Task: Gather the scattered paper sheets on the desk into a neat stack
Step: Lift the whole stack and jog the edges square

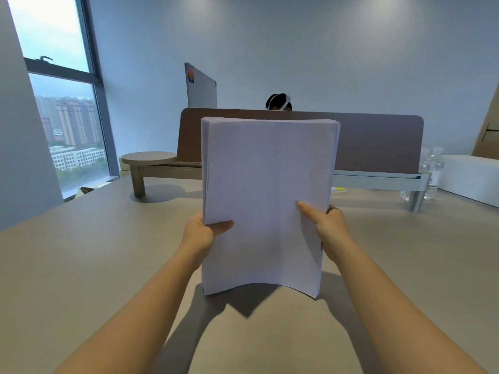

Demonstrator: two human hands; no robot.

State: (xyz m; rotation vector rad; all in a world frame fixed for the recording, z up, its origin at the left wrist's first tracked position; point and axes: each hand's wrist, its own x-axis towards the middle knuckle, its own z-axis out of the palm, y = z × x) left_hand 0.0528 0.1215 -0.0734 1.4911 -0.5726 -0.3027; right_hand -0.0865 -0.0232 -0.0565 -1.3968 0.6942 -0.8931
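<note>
While it stands upright at the centre of the frame, the paper stack [266,201] has its long axis running top to bottom, its lower edge bowed and apparently resting on the smooth beige surface [81,265]. The left hand [201,233] grips its left edge, thumb across the front; the right hand [328,228] grips the right edge likewise. Top edges of the thin white sheets sit slightly uneven. At far right, clear plastic bottles [433,171] stand beside a white box [471,176].
</note>
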